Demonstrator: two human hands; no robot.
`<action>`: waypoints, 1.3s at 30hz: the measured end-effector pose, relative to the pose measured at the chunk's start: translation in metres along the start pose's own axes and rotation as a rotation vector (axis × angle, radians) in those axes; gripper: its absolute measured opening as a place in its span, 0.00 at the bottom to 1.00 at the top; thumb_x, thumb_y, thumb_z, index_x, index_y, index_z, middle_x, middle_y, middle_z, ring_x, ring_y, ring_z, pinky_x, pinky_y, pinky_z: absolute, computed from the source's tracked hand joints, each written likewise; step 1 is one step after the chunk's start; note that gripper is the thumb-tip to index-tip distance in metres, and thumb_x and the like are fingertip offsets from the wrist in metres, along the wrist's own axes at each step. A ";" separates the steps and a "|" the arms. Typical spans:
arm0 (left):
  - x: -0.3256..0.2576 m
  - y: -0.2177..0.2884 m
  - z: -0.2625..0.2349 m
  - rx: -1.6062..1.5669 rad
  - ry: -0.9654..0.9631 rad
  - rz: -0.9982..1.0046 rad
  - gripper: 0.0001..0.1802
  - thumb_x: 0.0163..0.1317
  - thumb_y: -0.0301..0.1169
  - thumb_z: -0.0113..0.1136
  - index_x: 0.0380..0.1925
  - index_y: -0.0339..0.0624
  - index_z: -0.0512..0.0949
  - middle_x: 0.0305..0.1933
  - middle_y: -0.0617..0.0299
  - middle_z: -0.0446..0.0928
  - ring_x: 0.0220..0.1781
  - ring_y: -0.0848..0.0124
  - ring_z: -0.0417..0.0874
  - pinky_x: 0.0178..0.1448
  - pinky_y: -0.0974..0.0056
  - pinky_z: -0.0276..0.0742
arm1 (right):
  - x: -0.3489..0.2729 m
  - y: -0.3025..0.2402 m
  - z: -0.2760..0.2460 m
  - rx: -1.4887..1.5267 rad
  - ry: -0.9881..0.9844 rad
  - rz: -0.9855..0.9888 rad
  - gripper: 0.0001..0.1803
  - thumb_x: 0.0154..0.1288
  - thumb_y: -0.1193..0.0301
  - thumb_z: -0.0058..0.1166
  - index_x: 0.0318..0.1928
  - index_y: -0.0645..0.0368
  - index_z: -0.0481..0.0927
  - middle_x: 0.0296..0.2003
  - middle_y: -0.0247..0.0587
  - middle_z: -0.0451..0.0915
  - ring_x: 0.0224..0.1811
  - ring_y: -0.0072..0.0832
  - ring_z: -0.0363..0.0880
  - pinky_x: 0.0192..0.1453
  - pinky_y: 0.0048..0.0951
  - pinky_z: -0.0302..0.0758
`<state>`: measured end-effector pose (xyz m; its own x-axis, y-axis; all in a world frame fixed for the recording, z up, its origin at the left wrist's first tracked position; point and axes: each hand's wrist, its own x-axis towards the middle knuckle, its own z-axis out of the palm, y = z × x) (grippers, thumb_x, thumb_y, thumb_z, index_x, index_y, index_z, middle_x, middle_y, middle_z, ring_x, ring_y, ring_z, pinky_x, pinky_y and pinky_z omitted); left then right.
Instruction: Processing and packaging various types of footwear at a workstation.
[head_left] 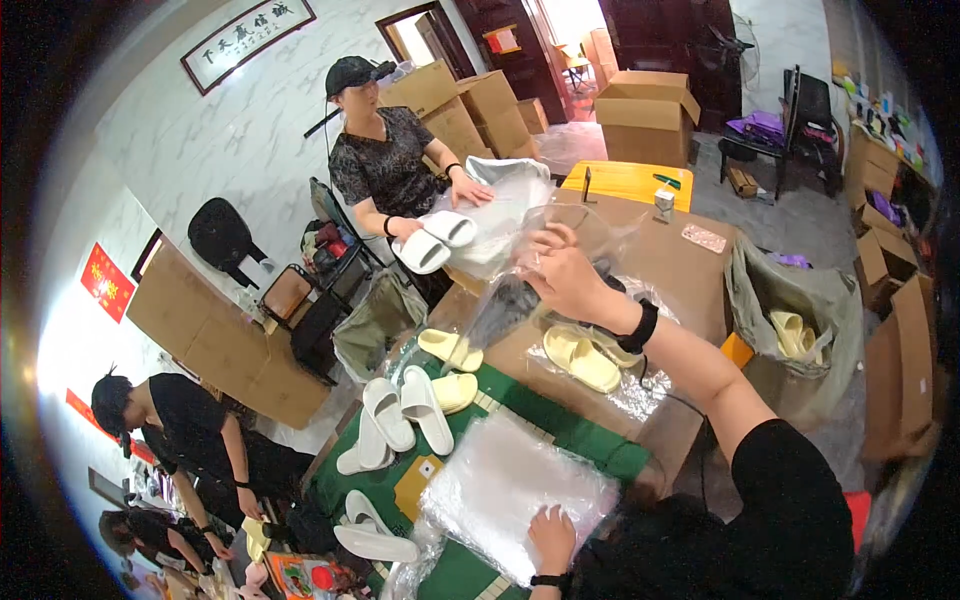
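Note:
My left hand (552, 540) lies flat with fingers spread on a stack of clear plastic bags (515, 480). Raised over the table, my right hand (568, 272) pinches a clear plastic bag (497, 305), which hangs loose and looks unfilled. Below that hand, a pair of yellow slippers (582, 358) rests on clear plastic. More yellow slippers (452, 348) lie on the green mat (590, 440), left of the raised bag. Several white slippers (388, 412) are beside the stack, and another white pair (375, 528) sits nearer the bottom edge.
Across the table, a person (385, 150) holds white slippers (437, 242) and clear plastic. A phone (704, 237) lies at the table's far right. A lined sack (790, 290) with yellow slippers stands right of the table. Cardboard boxes (645, 115) stand behind. Other people (205, 430) work at left.

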<state>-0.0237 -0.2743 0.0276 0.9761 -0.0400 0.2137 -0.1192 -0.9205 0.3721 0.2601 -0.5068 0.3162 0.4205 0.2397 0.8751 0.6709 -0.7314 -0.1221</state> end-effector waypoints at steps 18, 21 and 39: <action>0.013 -0.069 0.001 -0.051 0.056 -0.155 0.07 0.53 0.32 0.53 0.30 0.44 0.77 0.36 0.53 0.76 0.37 0.54 0.76 0.41 0.52 0.72 | -0.262 -0.136 0.113 0.390 -0.844 0.280 0.24 0.53 0.65 0.52 0.51 0.58 0.72 0.53 0.50 0.68 0.53 0.46 0.66 0.54 0.45 0.65; 0.017 -0.120 -0.013 -0.130 0.204 -0.345 0.10 0.53 0.33 0.55 0.35 0.45 0.76 0.39 0.52 0.74 0.39 0.53 0.75 0.43 0.52 0.71 | -0.301 -0.195 0.108 0.536 -1.086 0.005 0.19 0.53 0.64 0.53 0.46 0.56 0.76 0.49 0.52 0.72 0.47 0.47 0.72 0.48 0.47 0.70; 0.022 -0.309 -0.062 0.348 -0.018 -1.020 0.33 0.56 0.48 0.51 0.64 0.73 0.54 0.64 0.25 0.43 0.64 0.29 0.51 0.60 0.34 0.53 | -0.368 -0.245 0.105 0.422 -1.707 -0.052 0.26 0.56 0.57 0.51 0.56 0.43 0.67 0.59 0.59 0.59 0.59 0.55 0.60 0.52 0.59 0.64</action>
<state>0.0238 0.0328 -0.0269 0.5883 0.8060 -0.0661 0.8080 -0.5824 0.0892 0.0051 -0.3491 -0.0255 0.3221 0.7981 -0.5093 0.6855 -0.5676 -0.4560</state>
